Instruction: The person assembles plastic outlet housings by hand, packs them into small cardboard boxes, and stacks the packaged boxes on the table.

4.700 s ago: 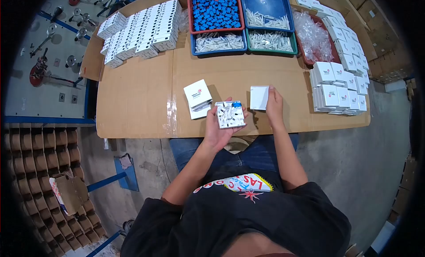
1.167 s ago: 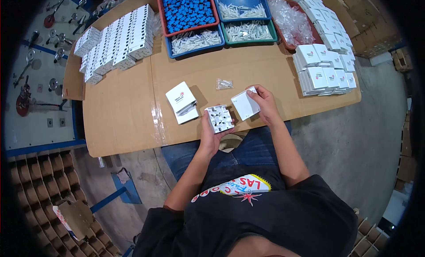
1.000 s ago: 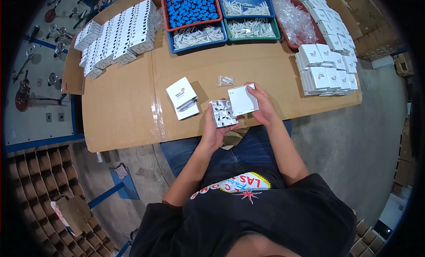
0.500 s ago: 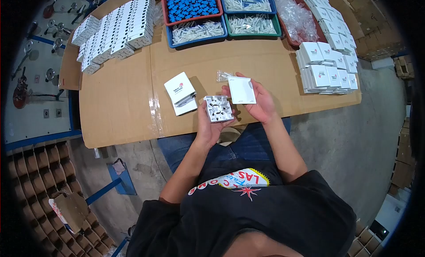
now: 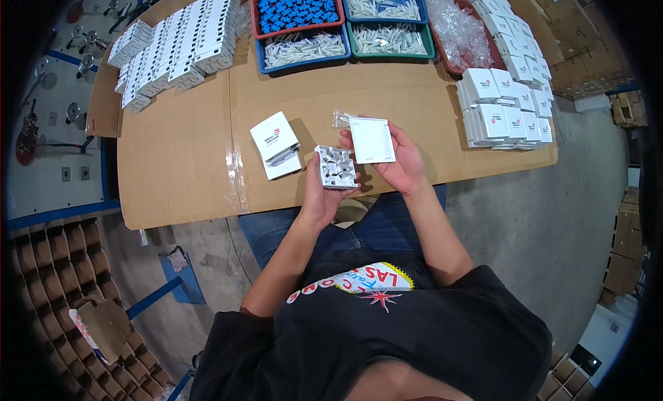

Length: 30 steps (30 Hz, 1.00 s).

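My left hand is closed around a white square box with an open, hollowed face, showing dark gaps and silvery shapes inside. In my right hand is a flat white square cover, its plain face turned up. The cover sits just right of the box and slightly farther from my body; the two are close together. Beyond my hands, partly behind the cover, lies a small clear plastic bag with contents too small to name. To the left rests a printed white booklet or carton on another white piece.
Stacked white boxes stand at the back left of the cardboard-covered table. Trays at the back hold blue pieces and white slim parts. Clear plastic bags fill a red tray. Printed white packs are piled at right.
The whole view has shifted slightly, moving the scene a little left. Both hands keep their holds on the box and the cover, with almost no change between them.
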{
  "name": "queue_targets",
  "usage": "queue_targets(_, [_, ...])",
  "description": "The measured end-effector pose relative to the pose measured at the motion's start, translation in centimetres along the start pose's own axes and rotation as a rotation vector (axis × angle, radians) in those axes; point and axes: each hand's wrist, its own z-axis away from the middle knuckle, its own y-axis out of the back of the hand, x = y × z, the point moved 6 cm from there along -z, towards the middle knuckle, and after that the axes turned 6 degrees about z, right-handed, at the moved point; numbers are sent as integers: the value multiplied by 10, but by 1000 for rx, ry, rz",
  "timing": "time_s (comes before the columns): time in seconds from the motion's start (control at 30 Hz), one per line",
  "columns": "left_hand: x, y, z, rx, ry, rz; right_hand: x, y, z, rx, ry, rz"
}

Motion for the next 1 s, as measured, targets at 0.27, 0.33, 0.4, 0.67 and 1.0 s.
queue_targets(0.27, [-1,3,-1,15,20,-12,1,-7,4,7,-35,-58])
queue_targets(0.33, [0,2,-1,8,22,-11,1,-12,6,-4,-44,-73])
queue_targets(0.4, [0,3,0,7,20,-15,-5,-15,8,25,57,103])
queue_targets(0.67, [4,-5,7,-15,23,-72,1,-21,17,65,334,1609])
queue_targets(1.0, [-6,12,6,36,142,-422,20,-10,10,-64,392,1856])
